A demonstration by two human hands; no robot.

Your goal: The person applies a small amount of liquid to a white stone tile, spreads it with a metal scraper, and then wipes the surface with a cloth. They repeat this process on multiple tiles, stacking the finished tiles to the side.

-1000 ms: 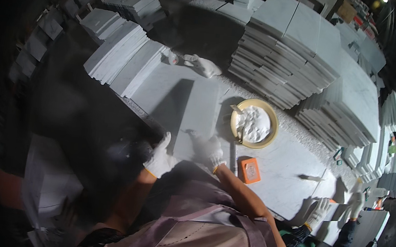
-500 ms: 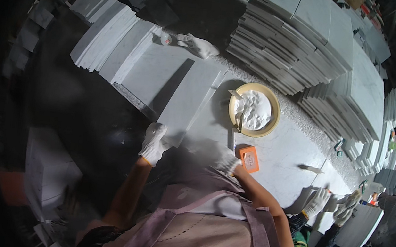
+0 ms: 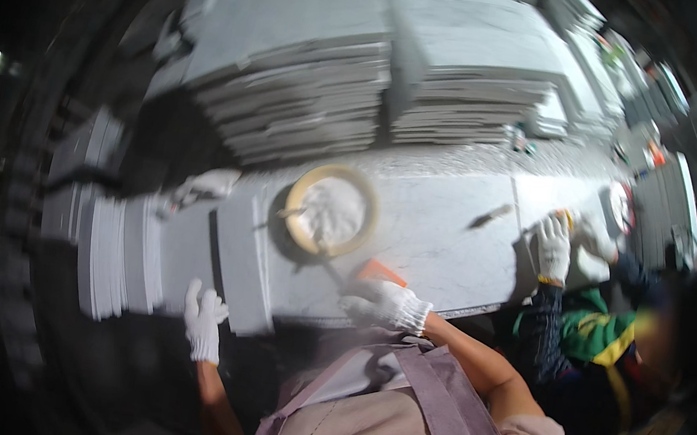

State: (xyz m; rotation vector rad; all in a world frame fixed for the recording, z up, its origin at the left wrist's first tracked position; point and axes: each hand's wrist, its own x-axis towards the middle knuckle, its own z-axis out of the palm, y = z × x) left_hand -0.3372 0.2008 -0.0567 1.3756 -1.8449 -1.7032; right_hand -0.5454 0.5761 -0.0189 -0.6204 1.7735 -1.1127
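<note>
Firstly, the head view: one pair of white knitted gloves, worn. Left hand [image 3: 203,321]: fingers spread, nothing seen in it, just beside the near end of a narrow pale slab [image 3: 242,270]. Right hand [image 3: 386,302]: back uppermost, fingers pointing left, blurred; whether it grips cannot be told.

Orange block [image 3: 382,273], flat-faced and straight-edged: on the tabletop [image 3: 442,228], at the far side of the right hand, partly covered by it; long axis uncertain. Narrow slab: smooth, stone-like, straight-sided, toward the left of the tabletop; long axis running away from the wearer, far end leaning slightly left.

Bowl [image 3: 372,212]: round, yellowish, between slab and block, holding a lumpy white substance [image 3: 335,203]. Slim tool [image 3: 490,217]: lying right of the bowl, slanting from near left to far right.

Behind: two tall stacks of slabs [image 3: 294,95], layered, with uneven edges. Right: a co-worker's gloved hands [image 3: 553,245], close together.
</note>
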